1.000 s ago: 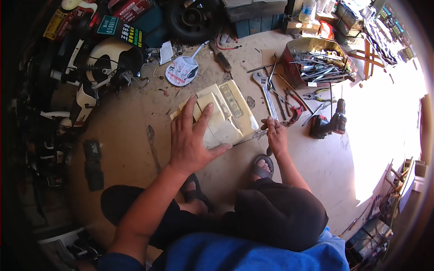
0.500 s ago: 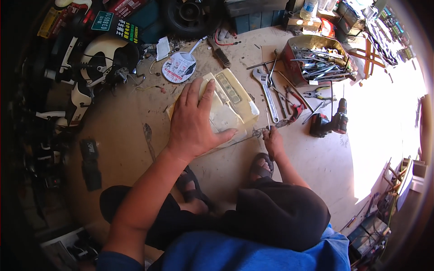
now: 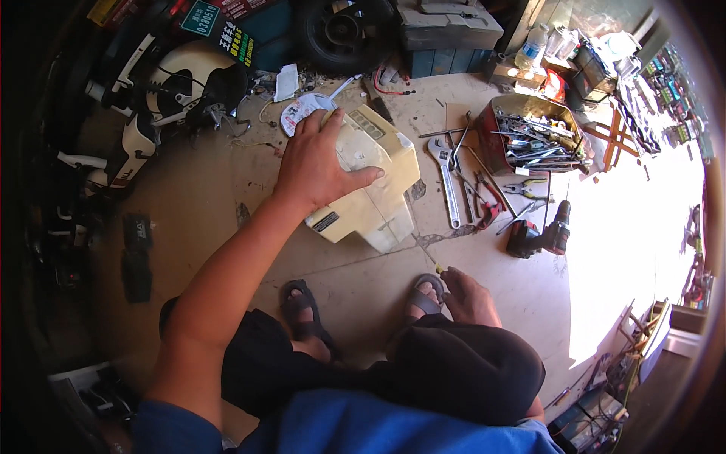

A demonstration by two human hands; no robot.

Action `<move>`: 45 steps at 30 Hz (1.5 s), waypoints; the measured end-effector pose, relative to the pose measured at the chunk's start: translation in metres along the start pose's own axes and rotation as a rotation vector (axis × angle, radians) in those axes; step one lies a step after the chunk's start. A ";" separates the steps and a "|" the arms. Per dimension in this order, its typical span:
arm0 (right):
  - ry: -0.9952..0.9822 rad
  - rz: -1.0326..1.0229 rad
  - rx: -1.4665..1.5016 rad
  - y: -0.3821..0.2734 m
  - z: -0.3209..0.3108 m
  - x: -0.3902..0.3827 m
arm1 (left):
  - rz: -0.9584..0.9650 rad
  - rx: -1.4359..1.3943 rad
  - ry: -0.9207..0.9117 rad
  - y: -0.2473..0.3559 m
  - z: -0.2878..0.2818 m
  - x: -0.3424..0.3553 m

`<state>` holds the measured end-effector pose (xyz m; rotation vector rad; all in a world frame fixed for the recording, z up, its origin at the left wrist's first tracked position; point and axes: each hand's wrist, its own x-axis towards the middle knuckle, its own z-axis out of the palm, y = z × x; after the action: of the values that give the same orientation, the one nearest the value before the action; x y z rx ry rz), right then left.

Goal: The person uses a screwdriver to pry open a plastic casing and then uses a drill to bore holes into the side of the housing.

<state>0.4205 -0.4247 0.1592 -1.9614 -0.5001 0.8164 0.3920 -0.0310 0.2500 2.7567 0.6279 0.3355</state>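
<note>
My left hand (image 3: 314, 163) grips a cream plastic housing (image 3: 378, 204), fingers over its far edge and thumb across its face. The housing carries a small dark label near its near-left corner. Below and right of it, my right hand (image 3: 465, 291) holds a thin screwdriver (image 3: 423, 250), its shaft pointing up-left toward the housing. Right of the housing lie an adjustable wrench (image 3: 446, 181), red-handled pliers (image 3: 488, 216), yellow-handled pliers (image 3: 522, 191) and a cordless drill (image 3: 556, 231). A white round object with a handle (image 3: 296, 115) is partly behind my left hand.
A metal box of tools (image 3: 533, 132) stands at back right. Scooter parts (image 3: 132, 144) crowd the left, with a tyre (image 3: 340, 30) and grey-blue toolbox (image 3: 446, 57) at the back. A dark object (image 3: 138, 253) lies on the left floor; my sandalled feet are below.
The housing has moved away and turned, now showing its labelled side, with my left hand still on it. My right hand has moved down with the screwdriver, which now angles up-left.
</note>
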 end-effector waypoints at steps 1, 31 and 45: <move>-0.019 -0.017 -0.003 -0.014 -0.005 0.004 | 0.009 0.028 0.020 -0.006 -0.002 -0.002; -0.466 -0.770 -1.209 -0.172 0.028 0.104 | -0.047 -0.067 0.100 -0.014 0.009 -0.010; -0.468 -0.728 -1.241 -0.151 0.026 0.110 | -0.057 -0.022 0.023 -0.003 -0.001 -0.012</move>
<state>0.4758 -0.2657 0.2436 -2.2740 -2.2542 0.4652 0.3803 -0.0334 0.2478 2.7120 0.7022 0.3600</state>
